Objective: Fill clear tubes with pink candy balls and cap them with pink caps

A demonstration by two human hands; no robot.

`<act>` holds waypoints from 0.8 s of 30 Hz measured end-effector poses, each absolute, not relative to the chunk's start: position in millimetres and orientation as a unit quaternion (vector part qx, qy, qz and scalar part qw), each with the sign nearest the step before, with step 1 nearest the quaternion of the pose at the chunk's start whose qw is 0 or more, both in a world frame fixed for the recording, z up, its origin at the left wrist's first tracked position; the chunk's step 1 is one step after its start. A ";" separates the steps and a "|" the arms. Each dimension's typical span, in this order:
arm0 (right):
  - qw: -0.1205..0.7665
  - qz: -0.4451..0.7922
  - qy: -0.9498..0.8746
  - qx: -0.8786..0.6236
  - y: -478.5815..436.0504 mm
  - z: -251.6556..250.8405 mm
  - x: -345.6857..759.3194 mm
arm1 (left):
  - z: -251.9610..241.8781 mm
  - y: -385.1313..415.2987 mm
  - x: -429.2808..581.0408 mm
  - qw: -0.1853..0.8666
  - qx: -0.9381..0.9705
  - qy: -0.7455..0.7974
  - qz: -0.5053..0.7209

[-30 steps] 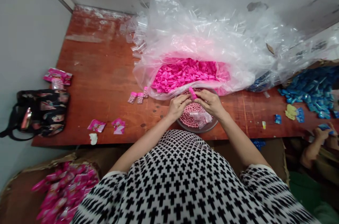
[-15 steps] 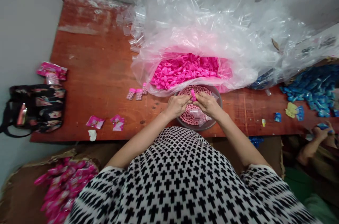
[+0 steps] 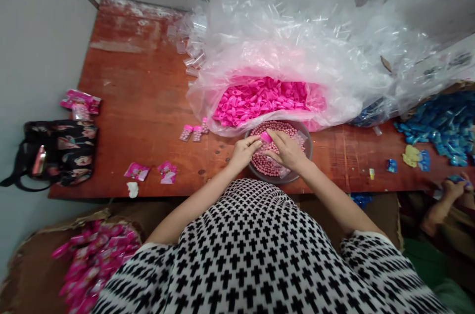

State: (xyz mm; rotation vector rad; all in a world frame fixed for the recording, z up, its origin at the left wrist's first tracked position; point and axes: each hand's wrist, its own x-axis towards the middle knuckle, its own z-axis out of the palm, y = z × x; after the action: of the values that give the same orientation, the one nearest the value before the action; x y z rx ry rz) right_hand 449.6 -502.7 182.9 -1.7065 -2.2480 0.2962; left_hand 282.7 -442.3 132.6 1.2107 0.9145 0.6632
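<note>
A bright pink cap [image 3: 265, 137] is held at the fingertips of my left hand [image 3: 243, 152], above a grey bowl [image 3: 310, 148] of pink beads [image 3: 265, 164]. Whether a clear bottle sits under the cap I cannot tell. My right hand [image 3: 288, 150] is at the cap's right side, index finger close against it and thumb spread lower over the beads. Clear plastic pieces [image 3: 285, 171] lie among the beads, partly covered by my right hand. Just behind the bowl, a large clear bag [image 3: 334, 101] lies open with many pink caps [image 3: 260, 99] inside.
Small capped bottles of beads [image 3: 197, 133] stand left of the bowl. Pink packets [image 3: 137, 171] and a floral bag [image 3: 76, 151] lie farther left. Clear containers [image 3: 195, 47] are behind. Blue packets [image 3: 445, 128] and a co-worker's hand [image 3: 453, 188] are at right; a box of pink packets [image 3: 98, 259] is below.
The pink cap has tilted and shifted slightly left and down. My right thumb and index finger have spread apart from their pinch on it. The view has shifted slightly.
</note>
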 end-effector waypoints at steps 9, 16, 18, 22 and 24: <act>0.210 0.095 -0.707 -0.669 -499.0 157.9 422.7 | 132.2 -451.6 297.9 0.710 0.451 0.419 0.342; 0.196 0.090 -0.691 -0.690 -489.1 141.3 411.8 | 127.1 -443.2 291.2 0.721 0.435 0.415 0.345; 0.188 0.112 -0.708 -0.672 -486.9 140.1 404.1 | 124.2 -439.9 282.4 0.710 0.445 0.420 0.348; 0.197 0.160 -0.732 -0.632 -484.6 140.8 403.5 | 113.6 -428.8 240.3 0.623 0.489 0.485 0.369; 0.211 0.185 -0.703 -0.653 -484.8 140.7 418.6 | 102.9 -416.7 207.5 0.544 0.520 0.530 0.391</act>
State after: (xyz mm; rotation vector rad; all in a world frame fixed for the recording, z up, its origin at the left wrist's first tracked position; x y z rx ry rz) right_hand 418.6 -484.8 140.7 -1.8145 -1.9547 0.5132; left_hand 207.5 -416.7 102.9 1.2343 1.2582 0.9282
